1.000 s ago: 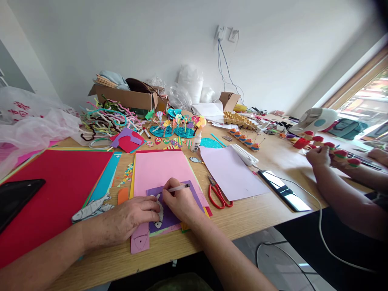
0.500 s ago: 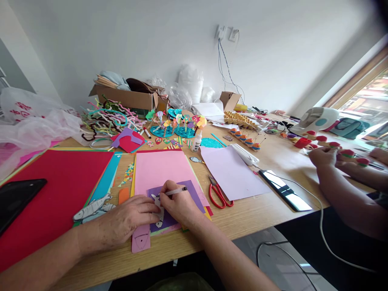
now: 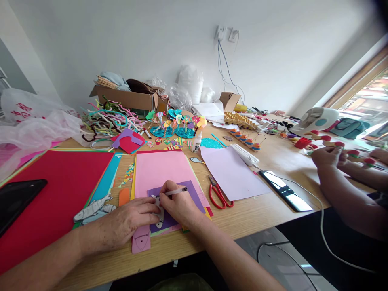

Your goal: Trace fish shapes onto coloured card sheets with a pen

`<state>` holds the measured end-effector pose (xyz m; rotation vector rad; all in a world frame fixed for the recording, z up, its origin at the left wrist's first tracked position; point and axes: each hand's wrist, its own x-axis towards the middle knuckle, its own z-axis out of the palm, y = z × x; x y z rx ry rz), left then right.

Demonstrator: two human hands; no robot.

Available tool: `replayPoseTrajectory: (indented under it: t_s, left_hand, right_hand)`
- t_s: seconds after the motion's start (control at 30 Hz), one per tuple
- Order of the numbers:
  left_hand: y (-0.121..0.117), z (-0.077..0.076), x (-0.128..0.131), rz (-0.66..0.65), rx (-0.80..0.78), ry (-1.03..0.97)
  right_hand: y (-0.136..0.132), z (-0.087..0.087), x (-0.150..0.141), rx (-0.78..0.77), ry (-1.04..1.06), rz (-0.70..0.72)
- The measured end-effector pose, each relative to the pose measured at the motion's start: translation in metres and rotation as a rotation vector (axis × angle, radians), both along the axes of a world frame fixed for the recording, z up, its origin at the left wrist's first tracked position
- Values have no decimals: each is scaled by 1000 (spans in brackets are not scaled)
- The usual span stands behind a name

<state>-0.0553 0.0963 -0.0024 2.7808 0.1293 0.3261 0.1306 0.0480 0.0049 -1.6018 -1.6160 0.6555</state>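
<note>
My right hand (image 3: 178,204) is closed round a pen (image 3: 177,190), its tip hidden behind my fingers at the edge of a white fish cutout (image 3: 160,220). The cutout lies on a purple sheet of paper (image 3: 189,192). Across the cutout, the fingers of my left hand (image 3: 133,218) lie flat and stretched out, pressing it down. Under the purple sheet is a stack topped by pink paper (image 3: 160,167). A pink strip with a drawn fish head (image 3: 141,241) sticks out below my left hand.
Red-handled scissors (image 3: 221,196), a lilac sheet (image 3: 233,173), a glue bottle (image 3: 197,142) and a phone (image 3: 283,190) lie to the right. Grey fish cutouts (image 3: 93,208) and red paper (image 3: 60,178) are at left. A co-worker's hands (image 3: 327,157) hold a red-topped row.
My right hand has shifted slightly left along the cutout with the pen. My left hand stays put. The co-worker's hands and the row they hold have moved a little to the right.
</note>
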Motion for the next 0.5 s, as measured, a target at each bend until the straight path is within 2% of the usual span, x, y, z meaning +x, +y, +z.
replayPoseTrajectory:
  t_s: [0.5]
  left_hand:
    - [-2, 3, 0, 28, -46, -23]
  right_hand:
    - [8, -2, -4, -25, 43, 23]
